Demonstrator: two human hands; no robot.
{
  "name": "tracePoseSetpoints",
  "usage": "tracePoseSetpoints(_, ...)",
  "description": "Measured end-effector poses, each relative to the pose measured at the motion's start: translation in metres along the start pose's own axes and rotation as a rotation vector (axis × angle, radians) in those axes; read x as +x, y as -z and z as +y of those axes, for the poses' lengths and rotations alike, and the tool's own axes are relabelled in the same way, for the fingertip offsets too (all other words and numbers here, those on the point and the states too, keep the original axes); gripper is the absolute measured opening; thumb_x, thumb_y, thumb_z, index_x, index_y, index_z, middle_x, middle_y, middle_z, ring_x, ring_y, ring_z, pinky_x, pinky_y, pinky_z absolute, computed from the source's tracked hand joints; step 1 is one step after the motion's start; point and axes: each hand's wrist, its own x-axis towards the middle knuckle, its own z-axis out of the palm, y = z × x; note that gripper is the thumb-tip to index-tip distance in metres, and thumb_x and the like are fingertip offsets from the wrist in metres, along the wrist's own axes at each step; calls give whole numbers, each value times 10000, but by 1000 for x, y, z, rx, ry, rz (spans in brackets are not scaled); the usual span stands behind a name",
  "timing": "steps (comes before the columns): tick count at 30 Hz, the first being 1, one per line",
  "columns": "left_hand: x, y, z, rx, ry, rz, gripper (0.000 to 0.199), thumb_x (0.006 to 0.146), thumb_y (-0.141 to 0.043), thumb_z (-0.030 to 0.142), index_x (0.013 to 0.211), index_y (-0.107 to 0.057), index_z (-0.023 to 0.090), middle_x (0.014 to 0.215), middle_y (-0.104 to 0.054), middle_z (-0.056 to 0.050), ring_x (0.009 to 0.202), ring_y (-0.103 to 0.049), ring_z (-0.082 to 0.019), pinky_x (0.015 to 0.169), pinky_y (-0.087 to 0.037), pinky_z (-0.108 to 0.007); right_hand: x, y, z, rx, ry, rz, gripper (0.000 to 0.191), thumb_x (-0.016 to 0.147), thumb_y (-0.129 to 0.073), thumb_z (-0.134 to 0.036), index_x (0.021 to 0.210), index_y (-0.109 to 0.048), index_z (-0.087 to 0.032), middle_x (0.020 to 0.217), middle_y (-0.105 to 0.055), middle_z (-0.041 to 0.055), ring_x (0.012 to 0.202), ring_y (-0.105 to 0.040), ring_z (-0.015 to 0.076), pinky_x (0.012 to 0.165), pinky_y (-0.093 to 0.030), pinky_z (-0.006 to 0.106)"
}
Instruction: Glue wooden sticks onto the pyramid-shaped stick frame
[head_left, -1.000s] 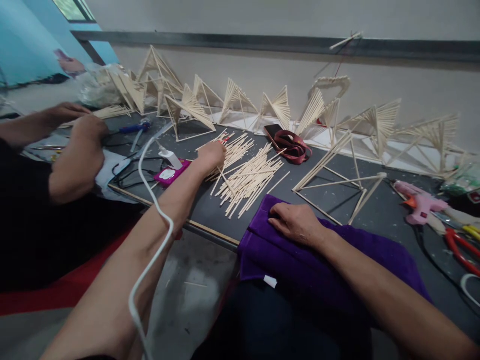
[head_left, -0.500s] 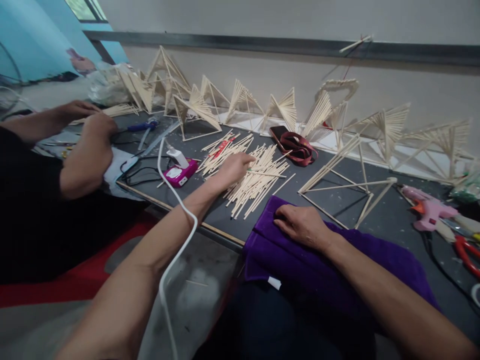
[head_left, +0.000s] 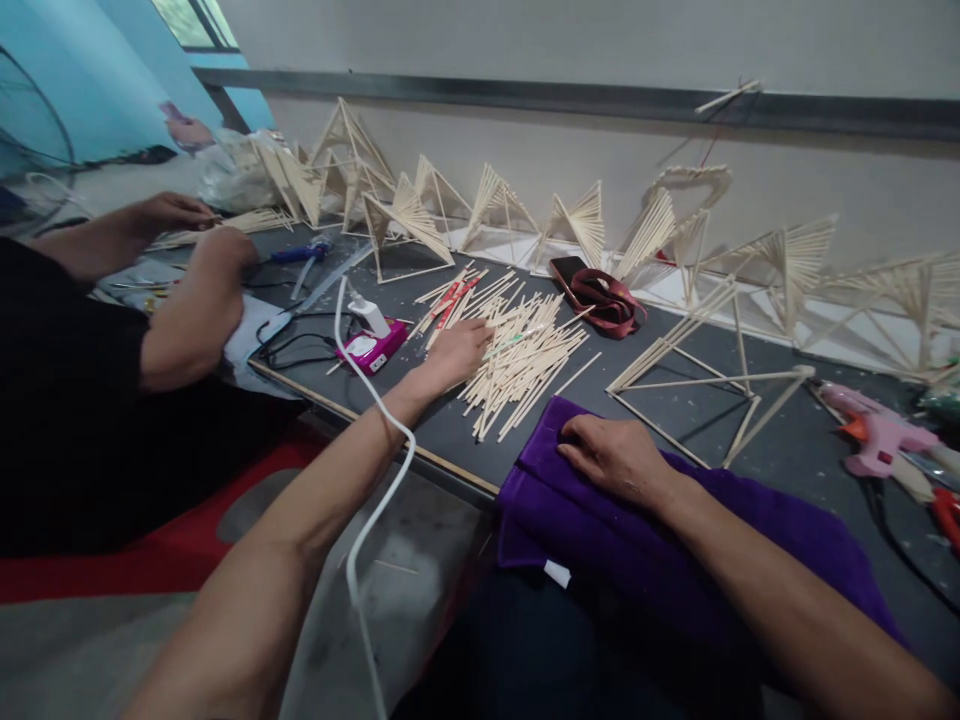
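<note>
My left hand [head_left: 459, 355] reaches in at the left edge of a loose pile of thin wooden sticks [head_left: 525, 375]. Its fingers are bent down against the sticks; what lies between the fingertips is hidden. My right hand [head_left: 619, 460] rests on a purple towel [head_left: 540, 500] spread over the table's front edge and my lap. Its fingers are curled together, their undersides hidden. Just beyond it stands an open frame of glued sticks [head_left: 679, 385]. A red strip [head_left: 451, 300] and a small green-marked item [head_left: 517, 338] lie among the sticks.
Fan-shaped stick models [head_left: 577, 225] line the wall. A phone with a dark red strap [head_left: 611, 305] lies behind the pile. Left are a pink power socket [head_left: 375, 350], a white cable [head_left: 382, 510] and a co-worker's hands [head_left: 180, 215]. A pink glue gun [head_left: 877, 425] lies right.
My left hand has drawn slightly left and lower over the sticks; the stick that stuck out beside its fingers no longer shows there. My right hand stays put. The view has shifted a little.
</note>
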Motion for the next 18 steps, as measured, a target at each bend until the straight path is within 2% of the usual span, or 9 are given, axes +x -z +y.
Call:
tracePoseSetpoints(3,0,-2,9,-55,-115,-10,399,950,-384,194,1275,-615,207,1374,-594,-64,1290,-500,-152,1083,-374,-279,0,-1,0,1,1,3,204,937,-502,-358,990,-618,-199,894,-726,25,734,-654,151,621,-365,264)
tracePoseSetpoints(5,4,0,8,-86,-95,19,438,947,-361,193,1326,-579,179,1387,-585,-76,1262,-525,-160,1070,-381,-277,0,-1,1,0,2,1,201,935,-505,-357,994,-618,-200,897,-725,24,742,-656,153,621,-364,263)
tracePoseSetpoints(8,16,12,-6,-55,89,101,464,939,-339,186,1329,-582,122,1345,-611,-126,1226,-554,-202,1046,-390,-300,0,-1,2,-1,3,2,194,933,-510,-349,990,-618,-198,889,-720,21,740,-658,152,621,-363,264)
tracePoseSetpoints(10,23,25,-20,-11,241,132,450,942,-343,222,1285,-629,168,1301,-643,-117,1183,-583,-227,995,-416,-310,0,-1,2,2,7,-3,196,934,-506,-350,985,-618,-198,883,-717,19,740,-658,152,623,-363,265)
tracePoseSetpoints(13,26,43,-39,69,409,111,417,908,-411,268,1225,-674,207,1208,-691,-119,1102,-621,-256,908,-455,-324,0,0,2,7,10,-17,202,939,-499,-355,988,-617,-199,882,-716,18,735,-655,150,623,-360,265)
tracePoseSetpoints(15,22,49,-44,106,455,76,382,868,-475,293,1158,-712,213,1146,-715,-116,1054,-638,-271,862,-475,-331,0,0,2,4,12,-17,205,940,-499,-356,993,-616,-196,887,-718,20,731,-653,150,620,-357,266)
tracePoseSetpoints(18,13,46,-45,135,463,-11,340,815,-537,316,1055,-753,210,1047,-738,-119,984,-659,-293,810,-498,-346,0,0,1,2,14,-8,201,938,-505,-349,990,-616,-190,877,-720,24,719,-652,151,616,-357,266)
